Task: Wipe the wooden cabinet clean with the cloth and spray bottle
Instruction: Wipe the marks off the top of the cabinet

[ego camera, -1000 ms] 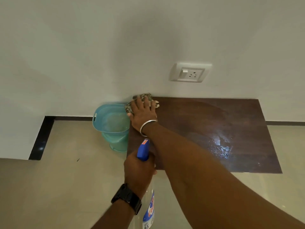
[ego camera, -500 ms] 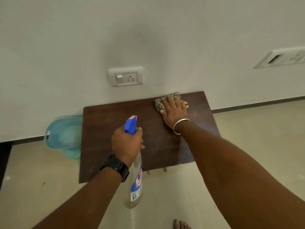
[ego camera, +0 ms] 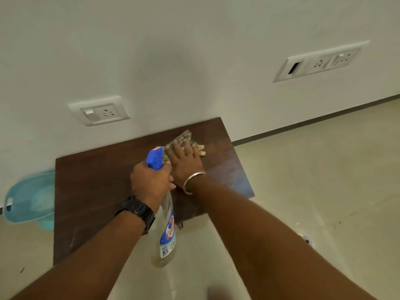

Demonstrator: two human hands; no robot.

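Wooden cabinet top [ego camera: 97,191] sat right up against the white wall [ego camera: 173,50], dark brown and viewed from above, with pale floor tiles [ego camera: 313,180] all around it. The right hand [ego camera: 187,162] was pressed flat, fingers spread, on a patterned cloth [ego camera: 178,140] near the back right part of the top, so the cloth was pinned under the palm rather than gripped in a fist. A silver bangle [ego camera: 191,180] ringed that wrist. The left hand [ego camera: 150,182] was wrapped tight around the neck of a clear spray bottle [ego camera: 165,234] with a blue trigger head [ego camera: 154,159], held just beside the right hand, the two nearly touching. The bottle body hung down past the cabinet's front edge over the floor. A black watch [ego camera: 138,212] was on the left wrist. Off to the left a teal plastic tub [ego camera: 28,200] stood on the floor, touching or just beside the cabinet's side, hard to tell which. One wall socket [ego camera: 98,111] was above the cabinet, and a wider switch panel [ego camera: 318,62] was further right.
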